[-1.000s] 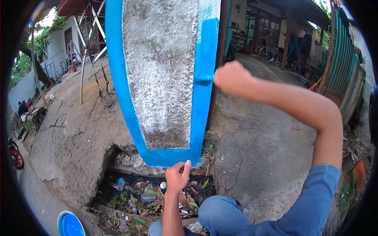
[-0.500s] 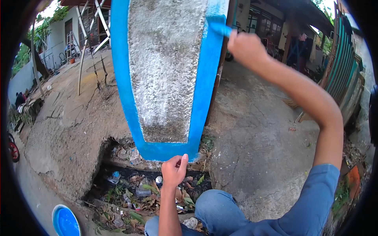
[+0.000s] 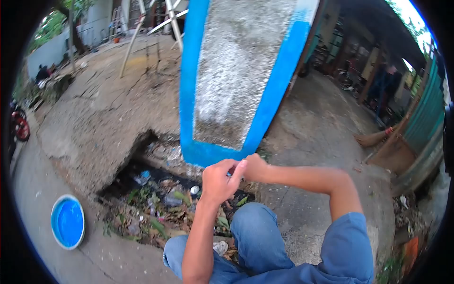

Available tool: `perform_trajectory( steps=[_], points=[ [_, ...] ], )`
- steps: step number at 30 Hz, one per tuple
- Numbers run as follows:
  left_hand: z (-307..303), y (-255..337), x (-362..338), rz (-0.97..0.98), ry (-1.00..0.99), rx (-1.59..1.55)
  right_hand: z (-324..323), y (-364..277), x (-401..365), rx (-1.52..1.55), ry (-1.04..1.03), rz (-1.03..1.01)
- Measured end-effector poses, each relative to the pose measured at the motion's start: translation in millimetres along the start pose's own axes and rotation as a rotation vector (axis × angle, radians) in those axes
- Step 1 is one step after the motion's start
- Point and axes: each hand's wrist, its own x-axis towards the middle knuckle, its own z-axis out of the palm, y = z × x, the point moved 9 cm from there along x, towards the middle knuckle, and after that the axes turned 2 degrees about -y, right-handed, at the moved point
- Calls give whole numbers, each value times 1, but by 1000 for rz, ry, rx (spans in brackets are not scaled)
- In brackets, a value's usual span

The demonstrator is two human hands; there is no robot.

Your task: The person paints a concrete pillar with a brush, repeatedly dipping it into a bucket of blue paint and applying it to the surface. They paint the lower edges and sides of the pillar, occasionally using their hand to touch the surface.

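Low in front of the pillar (image 3: 239, 85), my two hands meet. My left hand (image 3: 218, 182) is closed, its thumb up and fingers curled; what they hold, if anything, is hidden. Against it, my right hand (image 3: 256, 168) is closed on the paintbrush, of which only a small blue bit (image 3: 230, 173) shows between the hands. The pillar has a rough grey-white panel framed by a bright blue painted border (image 3: 189, 85). Whitish surface shows at the top of its right border. On the ground to the left stands a round tub of blue paint (image 3: 69, 222).
A ditch with leaves and litter (image 3: 165, 199) lies between my knees (image 3: 257, 227) and the pillar. A broom (image 3: 373, 138) rests on the concrete at right, near a green corrugated fence (image 3: 425, 120). Pale poles (image 3: 135, 40) stand behind left; a red-wheeled vehicle (image 3: 21, 128) is at far left.
My right hand has come down from the pillar's upper right border to my left hand, bringing the paintbrush. The view has shifted, so the pillar sits further right and the paint tub shows whole.
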Motion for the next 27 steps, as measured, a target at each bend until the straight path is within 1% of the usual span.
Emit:
perform_trajectory(
  steps=[1, 2, 3, 5, 6, 8, 9, 11, 12, 13, 14, 15, 16, 17, 19, 20, 21, 23, 25, 26, 27],
  points=[
    [-9, 10, -5, 47, 37, 24, -30, -27, 0, 330, 342, -26],
    [-17, 18, -12, 91, 58, 57, -52, -37, -7, 676, 669, -50],
    [-24, 24, -17, 64, 73, 86, -54, -56, 3, 700, 665, -87],
    [-36, 50, -33, 113, 68, 80, -42, -102, 33, 694, 499, -119],
    [-41, 57, -40, 90, 74, 122, -39, -125, 48, 688, 427, -139],
    [-45, 86, -51, 195, 46, 160, -41, -167, 75, 660, 290, -184],
    [-49, 95, -55, 175, 45, 196, -41, -186, 82, 643, 222, -201],
    [-46, 119, -62, 253, 8, 270, -41, -199, 81, 687, 200, -274],
    [-43, 122, -65, 236, 8, 284, -29, -205, 86, 796, 165, -308],
    [-37, 128, -67, 263, -20, 274, -15, -210, 94, 903, 129, -339],
    [-31, 131, -69, 293, -52, 264, -9, -211, 98, 1049, 267, -424],
    [-27, 129, -68, 284, -61, 277, -13, -208, 97, 1048, 450, -536],
    [-19, 129, -68, 306, -91, 270, -9, -205, 99, 1267, 88, -491],
    [-8, 128, -66, 327, -125, 257, -14, -199, 82, 1457, -293, -431],
    [8, 121, -57, 335, -148, 229, -26, -178, 68, 1668, -352, -386],
    [17, 117, -52, 350, -156, 197, -34, -169, 58, 1798, -363, -433],
    [27, 112, -46, 339, -182, 194, -38, -156, 48, 1826, -362, -430],
    [46, 100, -35, 314, -248, 103, -59, -136, 17, 2016, -426, -630],
    [61, 89, -26, 264, -277, 74, -69, -116, -3, 2037, -263, -813],
    [69, 85, -23, 222, -313, 59, -69, -117, -8, 2079, -288, -939],
    [77, 82, -20, 181, -349, 49, -64, -113, -11, 2105, -285, -944]
  ],
)
